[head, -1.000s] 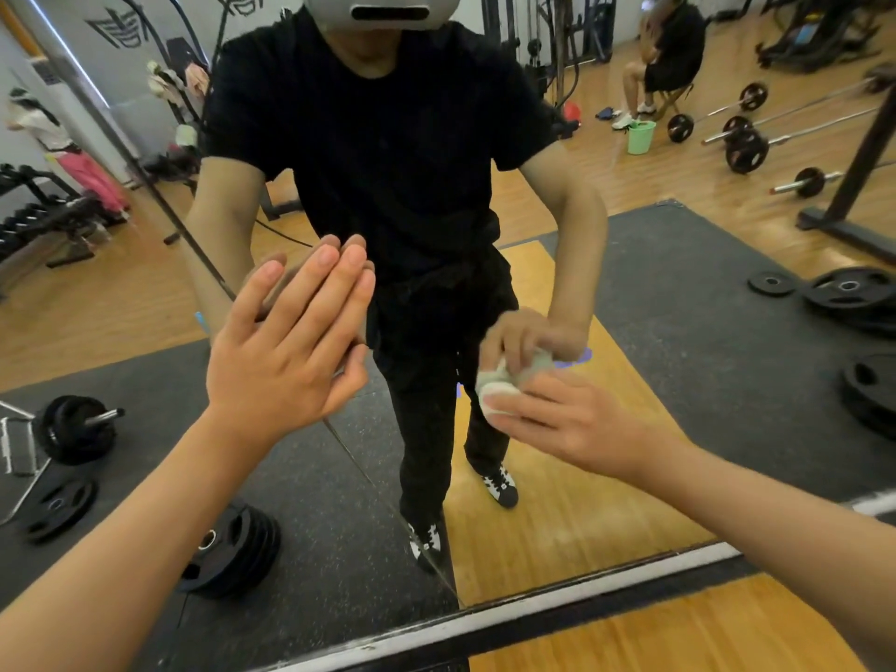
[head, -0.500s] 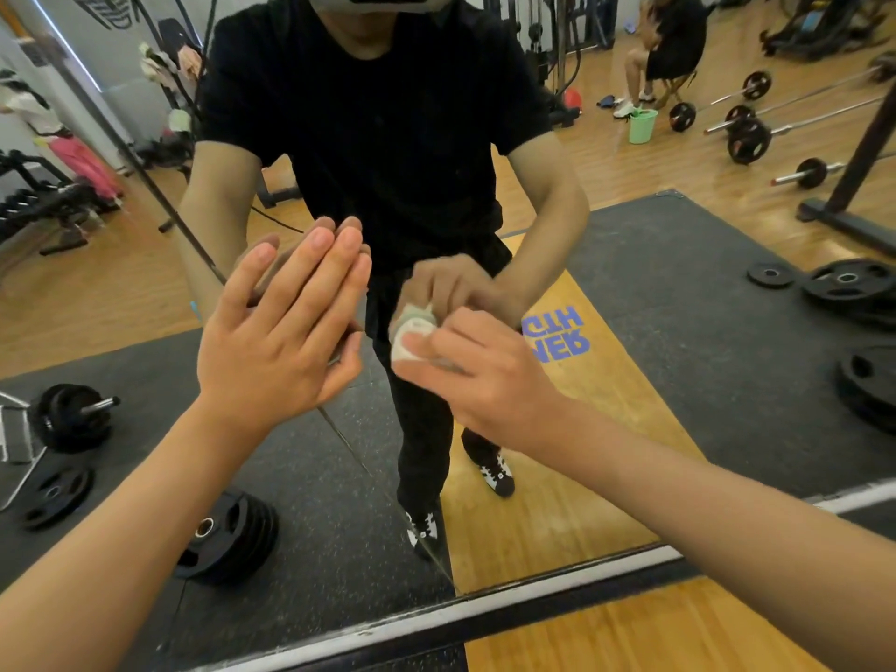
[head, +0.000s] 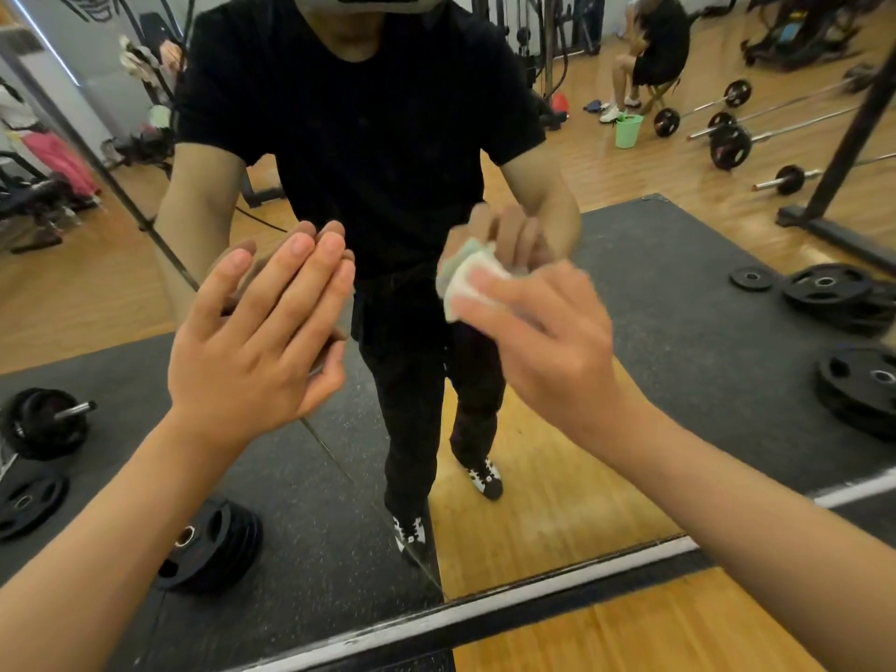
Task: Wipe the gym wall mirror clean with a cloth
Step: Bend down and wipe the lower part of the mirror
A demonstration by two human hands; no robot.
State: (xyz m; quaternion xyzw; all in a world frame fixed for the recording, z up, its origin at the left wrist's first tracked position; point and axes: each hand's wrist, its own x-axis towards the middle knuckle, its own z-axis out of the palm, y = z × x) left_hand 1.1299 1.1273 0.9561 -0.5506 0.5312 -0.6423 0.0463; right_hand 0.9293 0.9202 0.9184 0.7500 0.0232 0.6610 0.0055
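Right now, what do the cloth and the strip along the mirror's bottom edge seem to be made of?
The cloth: soft fabric, pale green-white, matte; it crumples in folds under the right hand. The strip: probably metal or painted trim, pale with dull sheen, straight and rigid.

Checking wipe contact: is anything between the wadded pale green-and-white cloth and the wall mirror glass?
Nothing visible. The right hand holds the wadded pale green-and-white cloth against the large wall mirror; the left hand rests flat on the glass beside it, apart from the cloth.
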